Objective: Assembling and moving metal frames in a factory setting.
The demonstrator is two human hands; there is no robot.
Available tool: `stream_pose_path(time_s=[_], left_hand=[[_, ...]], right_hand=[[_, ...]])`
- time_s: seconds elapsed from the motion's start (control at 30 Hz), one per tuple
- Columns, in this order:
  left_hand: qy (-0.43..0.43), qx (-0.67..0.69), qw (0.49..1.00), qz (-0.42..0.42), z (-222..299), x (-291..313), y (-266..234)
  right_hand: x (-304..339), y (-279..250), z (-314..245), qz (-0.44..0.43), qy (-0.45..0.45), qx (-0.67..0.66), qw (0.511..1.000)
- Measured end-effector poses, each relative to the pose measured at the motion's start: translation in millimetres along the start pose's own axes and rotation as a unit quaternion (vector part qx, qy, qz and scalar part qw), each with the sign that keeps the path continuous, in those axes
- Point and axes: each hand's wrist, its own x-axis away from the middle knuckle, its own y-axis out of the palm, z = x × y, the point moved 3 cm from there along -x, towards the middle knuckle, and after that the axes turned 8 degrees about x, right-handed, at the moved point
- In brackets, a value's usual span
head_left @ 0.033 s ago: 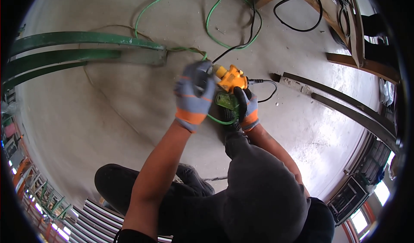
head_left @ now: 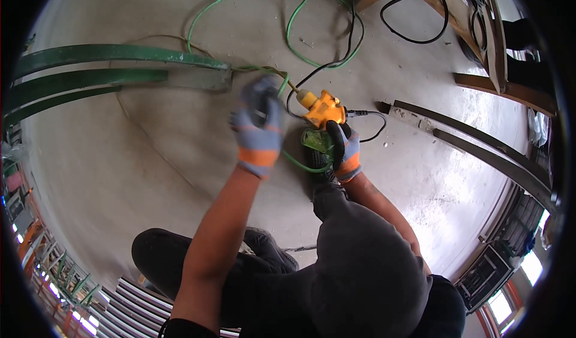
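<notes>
A yellow multi-way power socket (head_left: 324,109) is held above the floor, its lower right side gripped by my right hand (head_left: 347,152) in a grey and orange glove. A yellow plug (head_left: 307,98) sits in its left side and a black plug (head_left: 357,113) in its right side. Just below it, beside my right thumb, is a green see-through plug or connector (head_left: 317,140) with a green cord. My left hand (head_left: 259,116), also gloved, hovers left of the socket, apart from it. Its blurred fingers curve with a gap to the thumb; nothing shows between them.
Green and black cables (head_left: 292,35) loop over the concrete floor ahead. Green metal beams (head_left: 126,53) reach in from the left, dark metal bars (head_left: 480,131) lie at right. A wooden stand (head_left: 489,44) with hanging cable is at far right. My boot (head_left: 321,161) is under the socket.
My left hand has moved left, away from the yellow plug, uncovering the plug and its cord. My right hand and the socket have stayed in place.
</notes>
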Motion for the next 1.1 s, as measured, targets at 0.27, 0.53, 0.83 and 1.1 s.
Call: stream_pose_path(time_s=[0.27, 0.53, 0.83, 1.1], left_hand=[[0.197, -0.358, 0.89, -0.203, -44, -35, 3], [0.141, -0.136, 0.934, -0.298, -67, -47, 13], [0.05, -0.256, 0.911, -0.32, -126, -28, -3], [-0.37, 0.231, 0.886, -0.155, -134, -47, -13]], right_hand=[[-2, -21, 26, -0.04, -0.06, 0.072, 0.995], [-3, -27, 36, -0.063, 0.212, -0.308, 0.925], [-4, -8, 30, -0.213, 0.311, -0.384, 0.843], [-19, -38, 64, -0.149, 0.283, -0.201, 0.926]])
